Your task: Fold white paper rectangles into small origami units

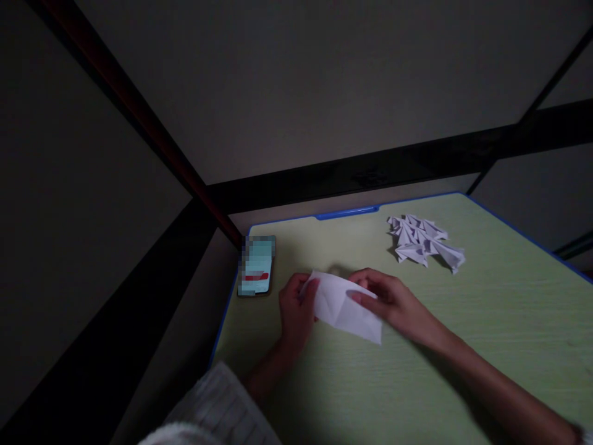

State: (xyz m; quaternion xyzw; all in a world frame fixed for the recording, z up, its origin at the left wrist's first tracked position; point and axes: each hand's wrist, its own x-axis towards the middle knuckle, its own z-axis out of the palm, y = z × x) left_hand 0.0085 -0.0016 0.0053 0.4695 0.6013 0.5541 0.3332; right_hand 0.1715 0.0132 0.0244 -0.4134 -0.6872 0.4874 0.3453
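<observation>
A white sheet of paper [345,307], partly folded, lies on the pale green table [486,321]. My left hand [296,312] grips its left edge, fingers curled over the paper. On the sheet's upper right part rests my right hand [396,303], its fingers pinching and pressing the paper down. Both hands hold the same sheet just above the tabletop.
A pile of several folded white paper shapes [424,241] sits at the back right of the table. A phone [256,266] with a lit screen lies at the table's left corner. The blue table rim [347,212] runs along the back; dark walls and beams surround it.
</observation>
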